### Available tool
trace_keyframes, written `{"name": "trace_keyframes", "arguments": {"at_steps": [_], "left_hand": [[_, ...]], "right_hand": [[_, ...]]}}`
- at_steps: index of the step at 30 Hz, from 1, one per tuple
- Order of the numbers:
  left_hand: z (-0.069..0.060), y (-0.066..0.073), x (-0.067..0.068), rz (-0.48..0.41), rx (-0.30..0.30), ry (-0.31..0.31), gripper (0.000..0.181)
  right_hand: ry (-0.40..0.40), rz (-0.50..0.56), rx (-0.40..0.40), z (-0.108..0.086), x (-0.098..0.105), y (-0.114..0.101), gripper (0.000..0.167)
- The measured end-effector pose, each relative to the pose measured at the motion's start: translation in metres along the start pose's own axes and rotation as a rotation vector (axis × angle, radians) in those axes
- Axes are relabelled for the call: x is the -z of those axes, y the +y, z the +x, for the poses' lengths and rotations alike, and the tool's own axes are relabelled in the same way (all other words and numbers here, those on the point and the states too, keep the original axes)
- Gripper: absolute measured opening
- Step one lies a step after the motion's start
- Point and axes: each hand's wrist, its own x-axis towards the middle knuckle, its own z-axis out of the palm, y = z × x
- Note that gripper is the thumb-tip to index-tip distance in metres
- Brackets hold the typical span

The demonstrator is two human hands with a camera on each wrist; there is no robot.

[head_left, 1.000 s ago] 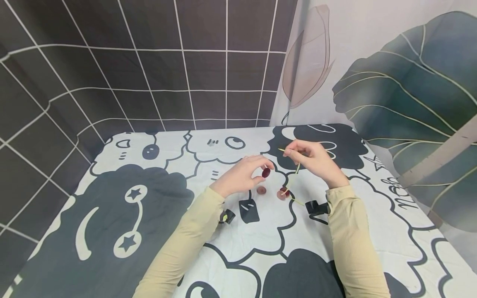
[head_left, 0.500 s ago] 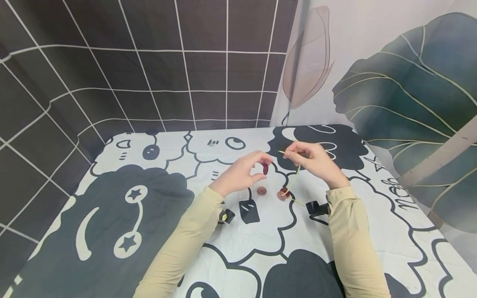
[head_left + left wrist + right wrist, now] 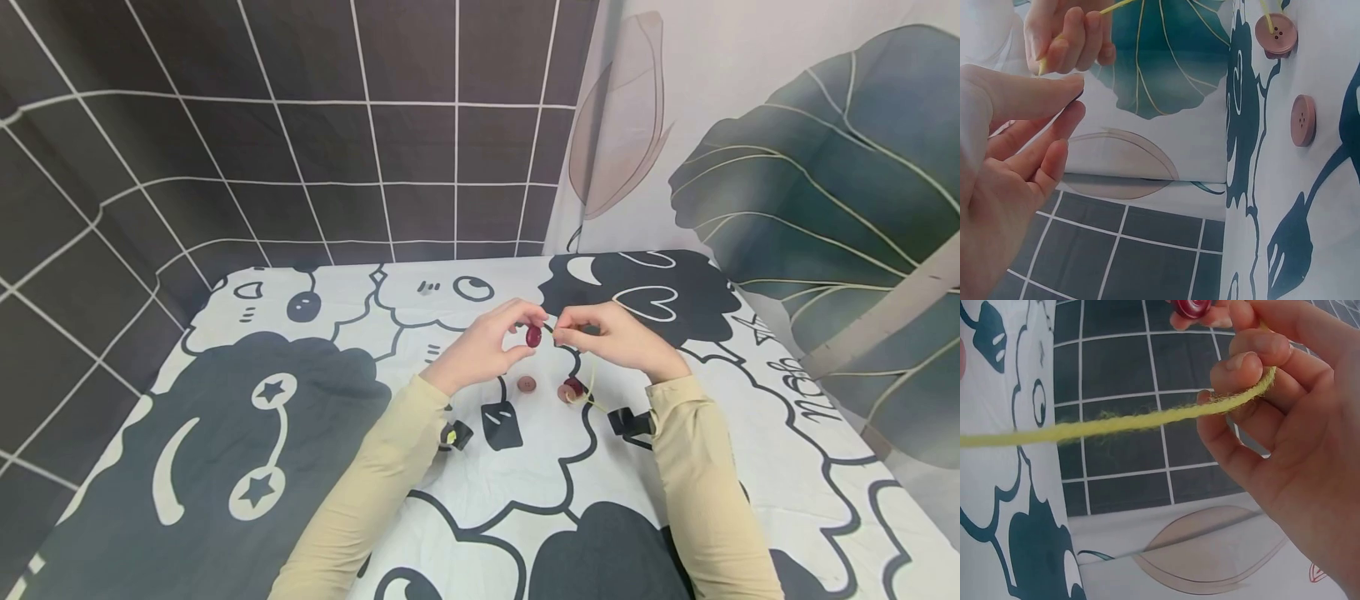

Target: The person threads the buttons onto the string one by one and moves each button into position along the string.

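Note:
Between thumb and fingertips, my left hand (image 3: 483,346) pinches a dark red button (image 3: 533,336) above the table. My right hand (image 3: 618,335) is just to its right, pinching yellow yarn (image 3: 1116,425) near its tip. The yarn tip is close to the button; whether it touches or enters a hole I cannot tell. In the right wrist view the yarn runs through the curled fingers and off to the left. On the cloth below, the yarn's other part passes through a pinkish-brown button (image 3: 1276,32), with a darker red button (image 3: 574,386) against it.
A loose pinkish-brown button (image 3: 527,384) lies on the patterned tablecloth (image 3: 517,475), below the left hand. Black wrist straps (image 3: 630,422) sit by both sleeves. Behind the table hang a dark grid-patterned curtain (image 3: 412,142) and a leaf-print curtain (image 3: 817,175).
My right hand has moved left and slightly down with the yarn, right up to the left hand. The dark red button has turned in the left fingers, from edge-on to showing its face.

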Motion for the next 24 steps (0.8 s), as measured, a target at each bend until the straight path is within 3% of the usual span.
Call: {"name": "trace_keyframes", "arguments": {"at_steps": [12,24], "left_hand": [[-0.0003,0.0017,-0.0002,-0.002,-0.022,0.008,0.036],[-0.0012,0.0015,-0.0003,0.009,-0.005,0.005,0.037]], "right_hand": [[0.0,-0.033,0.047,0.0031,-0.0067,-0.0009,0.006],[0.023,-0.061,0.039,0.0038,-0.0076,0.0001,0.007]]}}
